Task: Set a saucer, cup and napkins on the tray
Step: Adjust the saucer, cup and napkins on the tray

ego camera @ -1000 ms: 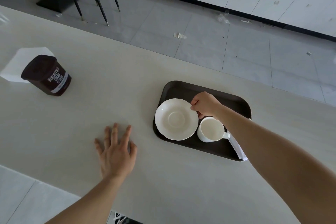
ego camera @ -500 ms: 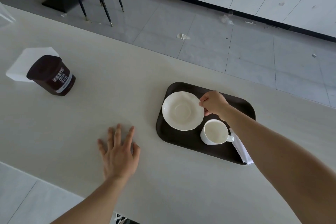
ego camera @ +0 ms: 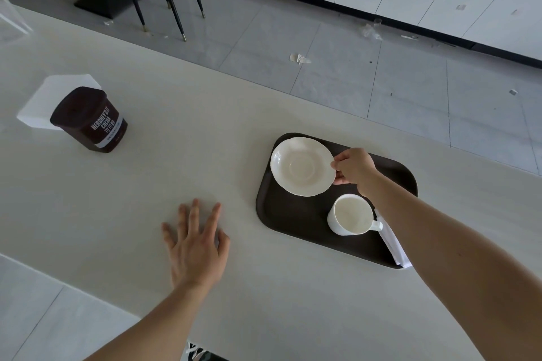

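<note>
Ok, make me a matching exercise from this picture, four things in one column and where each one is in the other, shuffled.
Things:
1. saucer
2. cup
3. cocoa tub
4. left hand

Places:
A. flat on the bare counter
B. on a white napkin, far left
C. pinched at its rim by the right hand
D. upright on the tray, beside folded napkins

Pairs: 1-C, 2-D, 3-B, 4-A

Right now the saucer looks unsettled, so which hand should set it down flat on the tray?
Right hand: its fingers already pinch the saucer rim over the tray. The left hand lies flat on the table, apart from the tray.
</note>
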